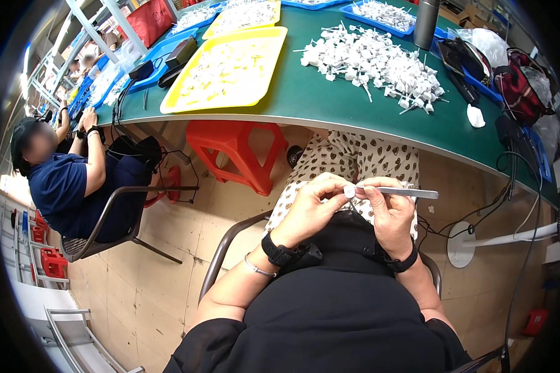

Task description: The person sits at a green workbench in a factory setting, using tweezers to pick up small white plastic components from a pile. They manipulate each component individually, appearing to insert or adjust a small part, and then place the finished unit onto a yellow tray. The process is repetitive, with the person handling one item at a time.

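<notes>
Above the lap (379, 152), the left hand (313, 210) pinches a white part (350, 191); the right hand (393, 222), clamped on tweezers (412, 193), sits close beside it. Light, steady pressure would likely serve best.

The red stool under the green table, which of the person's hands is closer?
Left. The left hand is below and right of the red stool in the picture; the right hand is farther right, beyond the left hand.

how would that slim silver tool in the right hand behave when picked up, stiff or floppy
The silver tool is probably stiff, jutting straight past the right hand without sagging. Its slim shape suggests it is light, and the shiny surface may feel slippery.
</notes>
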{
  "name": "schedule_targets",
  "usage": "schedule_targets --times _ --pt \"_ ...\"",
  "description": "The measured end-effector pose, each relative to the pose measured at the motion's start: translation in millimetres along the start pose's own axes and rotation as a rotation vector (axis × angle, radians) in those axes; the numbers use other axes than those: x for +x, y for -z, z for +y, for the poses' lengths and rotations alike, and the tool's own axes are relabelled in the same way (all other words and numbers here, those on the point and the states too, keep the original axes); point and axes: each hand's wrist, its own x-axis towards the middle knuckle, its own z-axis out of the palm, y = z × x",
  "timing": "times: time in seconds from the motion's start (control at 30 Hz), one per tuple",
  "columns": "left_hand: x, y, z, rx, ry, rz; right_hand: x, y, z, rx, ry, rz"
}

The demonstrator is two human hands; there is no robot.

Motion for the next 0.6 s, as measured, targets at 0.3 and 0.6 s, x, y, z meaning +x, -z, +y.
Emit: schedule_targets --times 0.3,0.6 --pt "-1.4 -5.2 8.9 0.04 -0.061 0.034 1.9 2.3 -10.4 -0.074 -0.029 -0.041" --pt "-3.8 -9.8 7.7 0.124 -0.173 0.057 8.3 12.0 -15.0 -0.361 0.216 -0.183"
